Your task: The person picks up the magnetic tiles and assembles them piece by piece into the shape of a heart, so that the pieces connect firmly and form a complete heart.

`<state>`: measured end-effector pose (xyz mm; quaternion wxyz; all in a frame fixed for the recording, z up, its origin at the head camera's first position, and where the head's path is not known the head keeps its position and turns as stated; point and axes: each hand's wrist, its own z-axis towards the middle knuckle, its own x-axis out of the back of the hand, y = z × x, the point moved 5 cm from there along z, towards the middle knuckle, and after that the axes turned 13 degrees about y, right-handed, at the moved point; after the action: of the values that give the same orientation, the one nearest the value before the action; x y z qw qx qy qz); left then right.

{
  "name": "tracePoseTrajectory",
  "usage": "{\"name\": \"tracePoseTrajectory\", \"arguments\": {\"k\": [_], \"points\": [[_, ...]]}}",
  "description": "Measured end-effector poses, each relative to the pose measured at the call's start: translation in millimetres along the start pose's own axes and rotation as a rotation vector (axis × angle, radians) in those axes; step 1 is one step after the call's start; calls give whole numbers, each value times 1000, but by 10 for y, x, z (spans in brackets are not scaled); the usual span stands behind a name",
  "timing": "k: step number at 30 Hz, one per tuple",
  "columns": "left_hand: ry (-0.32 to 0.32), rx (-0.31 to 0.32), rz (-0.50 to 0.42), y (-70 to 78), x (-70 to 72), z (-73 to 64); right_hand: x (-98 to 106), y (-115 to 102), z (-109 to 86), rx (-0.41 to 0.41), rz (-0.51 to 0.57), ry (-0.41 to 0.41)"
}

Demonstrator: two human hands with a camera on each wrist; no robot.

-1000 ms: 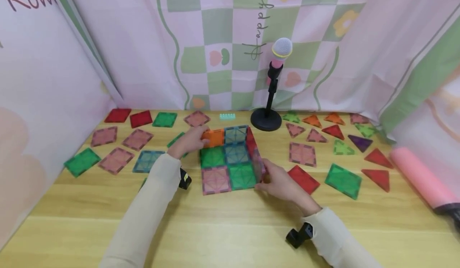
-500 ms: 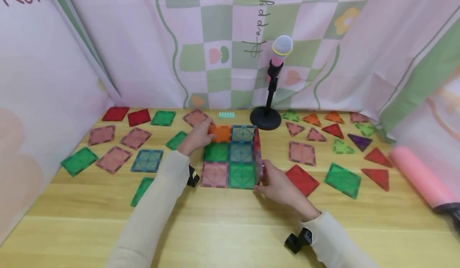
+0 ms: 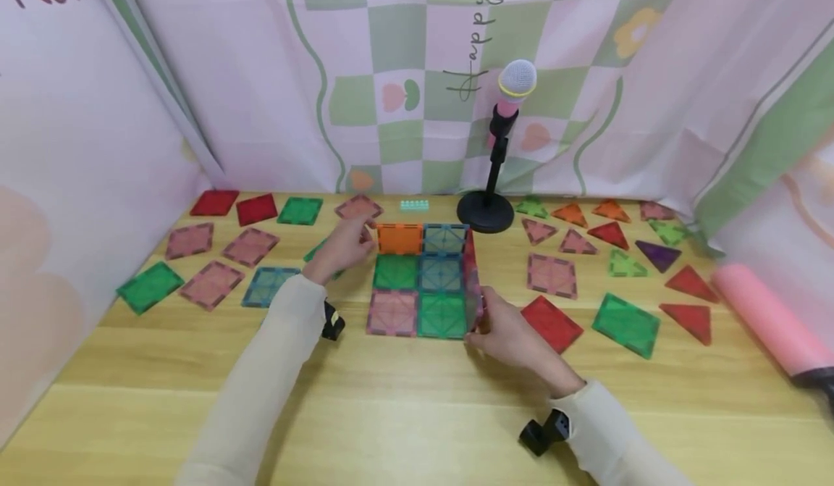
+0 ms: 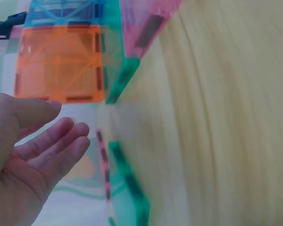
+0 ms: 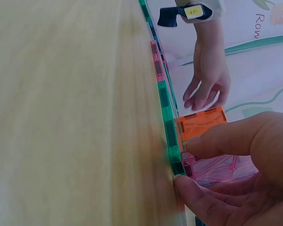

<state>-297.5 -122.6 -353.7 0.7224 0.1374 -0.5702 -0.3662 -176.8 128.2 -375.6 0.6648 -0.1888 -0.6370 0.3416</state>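
Clear magnetic tiles form a small structure: a floor of pink (image 3: 392, 313), green (image 3: 441, 315) and blue squares, with upright tiles at the back and right. The standing orange tile (image 3: 400, 239) is beside the standing blue tile (image 3: 446, 240) in the back wall. My left hand (image 3: 345, 248) is just left of the orange tile, holding nothing; a gap shows between its fingertips (image 4: 80, 129) and the tile in the left wrist view. With thumb and finger, my right hand (image 3: 511, 332) pinches the standing pink tile (image 5: 212, 167) at the near right corner, by the green floor tile's edge.
Loose square tiles lie at left, including a green one (image 3: 150, 287) and a blue one (image 3: 268, 287). At right are a red square (image 3: 551, 324) and several triangles. A toy microphone on a black stand (image 3: 486, 211) rises behind, and a pink cylinder (image 3: 769, 319) lies far right.
My left hand has let go of the orange tile and drawn back to the left. The structure has turned slightly, so it sits squarer; my right hand stays at its corner.
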Motion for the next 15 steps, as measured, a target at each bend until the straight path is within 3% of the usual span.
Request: {"name": "tracePoseTrajectory", "arguments": {"k": [9,15], "points": [[-12,87,54,-188,489,-359,-20,12,23,10,-8,-9],[-11,39,100,-318,796,-659,-15,-1,22,33,-8,-7]]}}
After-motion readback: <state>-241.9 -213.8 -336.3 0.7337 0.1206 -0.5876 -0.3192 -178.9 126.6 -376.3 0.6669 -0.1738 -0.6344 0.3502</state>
